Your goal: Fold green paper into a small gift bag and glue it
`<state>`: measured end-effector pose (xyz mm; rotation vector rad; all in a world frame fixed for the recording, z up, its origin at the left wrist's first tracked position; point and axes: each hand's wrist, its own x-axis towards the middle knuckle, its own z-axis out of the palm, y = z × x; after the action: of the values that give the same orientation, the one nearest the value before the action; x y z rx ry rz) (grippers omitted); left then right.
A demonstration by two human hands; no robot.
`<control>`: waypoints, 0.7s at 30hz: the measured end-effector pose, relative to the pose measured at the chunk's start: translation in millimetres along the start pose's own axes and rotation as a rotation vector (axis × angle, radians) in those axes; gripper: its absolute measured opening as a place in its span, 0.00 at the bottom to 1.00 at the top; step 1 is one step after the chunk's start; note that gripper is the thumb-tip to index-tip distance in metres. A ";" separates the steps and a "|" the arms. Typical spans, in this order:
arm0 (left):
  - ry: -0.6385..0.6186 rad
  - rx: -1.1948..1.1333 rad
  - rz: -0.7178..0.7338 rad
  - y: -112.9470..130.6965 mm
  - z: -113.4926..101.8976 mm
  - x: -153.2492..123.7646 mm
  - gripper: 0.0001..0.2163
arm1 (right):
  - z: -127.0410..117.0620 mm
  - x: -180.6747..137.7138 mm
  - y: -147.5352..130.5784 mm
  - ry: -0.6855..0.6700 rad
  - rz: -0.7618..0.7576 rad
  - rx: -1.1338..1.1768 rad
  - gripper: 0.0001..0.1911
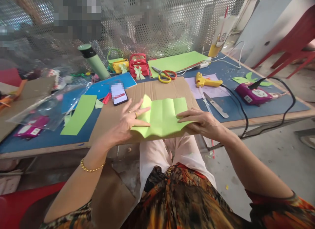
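Head view: fingers of the left hand [131, 119] and right hand [203, 122] hold the sheet [163, 115] by opposite ends over the cardboard [172, 88], creases apparently made, ends not yet joined, glue gun [208, 81] lying unheld.

A grey perforated metal screen [169, 29] rises behind a blue-topped table [265, 111]; near it, at the back left, is a pale-green cylindrical bottle [98, 64] with a dark band at its cap; a black-edged phone [120, 99] lies screen up, nearer the front; a tall printed plastic cup [221, 37] with a red straw is at the back right; a purple boxy power socket [253, 94] takes a black cable; beyond, a red plastic chair [292, 42].
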<state>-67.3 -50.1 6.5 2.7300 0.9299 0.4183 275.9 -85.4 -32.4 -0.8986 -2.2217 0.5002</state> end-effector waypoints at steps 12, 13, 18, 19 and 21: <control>0.386 -0.704 -0.612 -6.5 20.3 26.2 0.20 | 1.9 37.4 2.2 0.161 0.557 -0.108 0.16; 0.400 -0.697 -0.616 -8.2 21.9 29.9 0.19 | 4.0 40.9 3.7 0.178 0.579 -0.155 0.14; 0.452 -0.353 -0.695 -14.9 29.4 43.4 0.30 | 16.2 46.3 9.3 0.194 0.627 -0.372 0.40; 0.449 -0.278 -0.712 -13.8 30.7 44.4 0.34 | 18.0 45.6 9.2 0.180 0.621 -0.405 0.42; 0.422 -0.178 -0.717 -8.7 32.9 44.6 0.38 | 20.6 44.0 7.6 0.154 0.609 -0.458 0.43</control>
<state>-27.2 -19.5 -18.2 1.9860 1.7728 0.8765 241.4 -50.4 -31.4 -1.8104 -1.9244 0.1696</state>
